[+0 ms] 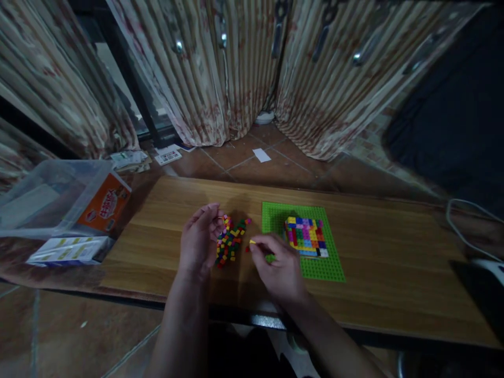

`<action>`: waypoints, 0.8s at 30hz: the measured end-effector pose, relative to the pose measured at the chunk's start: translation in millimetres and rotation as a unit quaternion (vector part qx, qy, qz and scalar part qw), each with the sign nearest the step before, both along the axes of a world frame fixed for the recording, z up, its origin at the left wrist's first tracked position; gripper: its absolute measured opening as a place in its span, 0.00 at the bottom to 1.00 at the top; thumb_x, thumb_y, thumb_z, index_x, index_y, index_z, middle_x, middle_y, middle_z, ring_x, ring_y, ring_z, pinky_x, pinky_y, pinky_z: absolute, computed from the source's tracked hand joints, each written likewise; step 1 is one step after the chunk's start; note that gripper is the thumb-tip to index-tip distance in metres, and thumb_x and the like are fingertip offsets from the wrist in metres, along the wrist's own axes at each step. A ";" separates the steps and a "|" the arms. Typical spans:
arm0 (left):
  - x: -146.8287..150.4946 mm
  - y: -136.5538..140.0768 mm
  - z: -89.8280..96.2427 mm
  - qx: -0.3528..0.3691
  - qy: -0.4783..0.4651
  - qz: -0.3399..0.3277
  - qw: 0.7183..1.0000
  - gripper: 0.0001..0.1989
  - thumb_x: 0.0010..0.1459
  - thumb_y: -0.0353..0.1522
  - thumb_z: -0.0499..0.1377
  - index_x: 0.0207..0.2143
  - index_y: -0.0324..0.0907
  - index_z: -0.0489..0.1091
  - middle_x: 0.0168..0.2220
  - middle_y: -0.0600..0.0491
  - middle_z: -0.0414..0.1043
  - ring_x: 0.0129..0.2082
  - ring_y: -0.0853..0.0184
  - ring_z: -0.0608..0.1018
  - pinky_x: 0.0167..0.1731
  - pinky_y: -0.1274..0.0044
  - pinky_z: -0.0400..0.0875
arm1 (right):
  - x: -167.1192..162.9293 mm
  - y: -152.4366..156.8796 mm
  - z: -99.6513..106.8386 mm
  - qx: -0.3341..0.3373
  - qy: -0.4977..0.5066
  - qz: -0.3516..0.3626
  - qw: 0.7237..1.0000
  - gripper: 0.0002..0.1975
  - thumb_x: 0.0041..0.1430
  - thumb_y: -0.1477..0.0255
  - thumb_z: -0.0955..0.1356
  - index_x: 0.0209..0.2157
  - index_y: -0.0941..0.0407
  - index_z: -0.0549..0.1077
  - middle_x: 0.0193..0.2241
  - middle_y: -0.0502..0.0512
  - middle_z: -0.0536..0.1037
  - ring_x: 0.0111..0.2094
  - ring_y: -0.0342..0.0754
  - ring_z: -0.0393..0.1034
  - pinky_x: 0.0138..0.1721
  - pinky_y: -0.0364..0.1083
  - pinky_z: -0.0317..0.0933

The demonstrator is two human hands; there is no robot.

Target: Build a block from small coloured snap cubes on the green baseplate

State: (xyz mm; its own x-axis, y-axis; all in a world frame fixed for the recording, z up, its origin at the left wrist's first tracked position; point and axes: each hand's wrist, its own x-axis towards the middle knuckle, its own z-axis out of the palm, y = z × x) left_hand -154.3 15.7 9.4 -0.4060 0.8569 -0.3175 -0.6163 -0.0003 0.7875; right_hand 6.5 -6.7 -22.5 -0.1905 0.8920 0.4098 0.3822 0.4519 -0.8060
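Pinched between the thumb and index finger of my right hand [279, 265] is a small yellow toy brick [252, 242]. My left hand [199, 236] is at the left side of a loose pile of small colourful bricks [229, 239], its fingers curled inward. What it holds, if anything, I cannot make out. A green studded baseplate [334, 266] lies flat to the right of the pile, partly covered by my right hand. On it stands a low, blocky brick structure [306, 233] in many colours, with mixed bricks across its top. A red brick [247, 249] lies near my right fingertips.
The wooden table [378, 252] runs across the view. At left are a clear plastic bin [51, 184] with an orange label and a white-and-yellow box [71, 250]. A white cable [452, 223] curves at the far right. Striped curtains [197, 79] hang behind the table.
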 end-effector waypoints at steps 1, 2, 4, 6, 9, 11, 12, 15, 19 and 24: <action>2.1 0.2 -0.1 -0.003 0.004 -0.007 1.000 0.15 0.40 0.30 0.69 0.32 0.35 0.74 0.24 0.57 0.72 0.21 0.78 0.71 0.23 0.87 0.66 | 5.6 1.0 3.4 0.000 0.011 -0.013 1.000 0.06 0.61 0.75 0.66 0.35 0.54 0.75 0.29 0.50 0.77 0.29 0.42 0.72 0.32 0.41 0.66; 4.5 0.6 -0.3 -0.008 0.008 -0.013 1.000 0.15 0.40 0.30 0.69 0.32 0.35 0.74 0.25 0.57 0.72 0.21 0.78 0.71 0.23 0.87 0.65 | 12.1 2.2 6.4 0.001 0.018 -0.028 0.999 0.06 0.61 0.75 0.66 0.35 0.54 0.75 0.29 0.49 0.77 0.29 0.42 0.72 0.32 0.41 0.66; 10.0 1.6 -1.0 -0.018 0.016 -0.022 0.999 0.15 0.40 0.31 0.69 0.33 0.35 0.74 0.25 0.57 0.72 0.21 0.78 0.71 0.24 0.86 0.66 | 28.0 5.5 10.9 0.004 0.022 -0.066 0.998 0.05 0.61 0.73 0.66 0.36 0.53 0.76 0.30 0.50 0.77 0.30 0.42 0.72 0.32 0.42 0.67; 16.3 2.7 -2.1 -0.020 0.022 -0.032 0.999 0.14 0.41 0.31 0.69 0.31 0.35 0.74 0.25 0.57 0.73 0.22 0.78 0.71 0.25 0.86 0.66 | 48.0 10.6 12.6 -0.001 0.025 -0.114 0.993 0.06 0.60 0.70 0.67 0.36 0.53 0.77 0.33 0.51 0.78 0.32 0.44 0.73 0.34 0.44 0.68; 27.6 3.9 -4.5 -0.022 0.039 -0.054 0.998 0.14 0.40 0.33 0.70 0.29 0.36 0.74 0.25 0.56 0.73 0.22 0.77 0.71 0.25 0.85 0.65 | 82.7 20.9 10.2 -0.041 0.049 -0.206 0.977 0.09 0.59 0.65 0.69 0.37 0.54 0.78 0.35 0.55 0.80 0.33 0.47 0.75 0.35 0.47 0.70; 36.3 4.5 -6.4 -0.029 0.069 -0.076 0.994 0.14 0.41 0.34 0.71 0.30 0.37 0.75 0.27 0.54 0.75 0.25 0.75 0.73 0.26 0.85 0.65 | 103.8 27.4 7.2 -0.071 0.033 -0.249 0.965 0.12 0.57 0.63 0.69 0.37 0.56 0.78 0.34 0.56 0.80 0.32 0.49 0.75 0.35 0.48 0.69; 41.0 4.8 -7.4 -0.033 0.090 -0.086 0.992 0.14 0.42 0.35 0.70 0.31 0.37 0.76 0.28 0.53 0.75 0.26 0.74 0.74 0.26 0.84 0.65 | 112.2 30.0 5.9 -0.081 0.018 -0.262 0.962 0.12 0.57 0.63 0.69 0.36 0.56 0.78 0.33 0.57 0.81 0.32 0.49 0.75 0.35 0.49 0.69; 56.5 5.9 -10.2 -0.035 0.154 -0.116 0.981 0.10 0.45 0.34 0.68 0.31 0.39 0.77 0.30 0.53 0.76 0.30 0.71 0.75 0.29 0.82 0.67 | 125.0 33.9 3.9 -0.094 -0.035 -0.264 0.959 0.13 0.56 0.63 0.68 0.35 0.57 0.78 0.32 0.58 0.81 0.31 0.50 0.75 0.35 0.49 0.68; 75.7 6.7 -14.6 -0.030 0.236 -0.185 0.953 0.06 0.49 0.32 0.64 0.31 0.40 0.77 0.29 0.54 0.75 0.29 0.69 0.75 0.32 0.78 0.69 | 120.2 34.4 4.0 -0.095 -0.078 -0.243 0.962 0.13 0.57 0.64 0.66 0.36 0.57 0.79 0.32 0.57 0.81 0.30 0.49 0.74 0.34 0.47 0.67; 85.8 5.2 -22.1 -0.021 0.330 -0.231 0.915 0.06 0.54 0.33 0.61 0.33 0.42 0.77 0.29 0.53 0.76 0.29 0.66 0.76 0.32 0.75 0.69 | 112.3 35.7 3.6 -0.079 -0.120 -0.248 0.958 0.14 0.57 0.63 0.65 0.36 0.57 0.78 0.31 0.57 0.80 0.28 0.48 0.73 0.32 0.47 0.65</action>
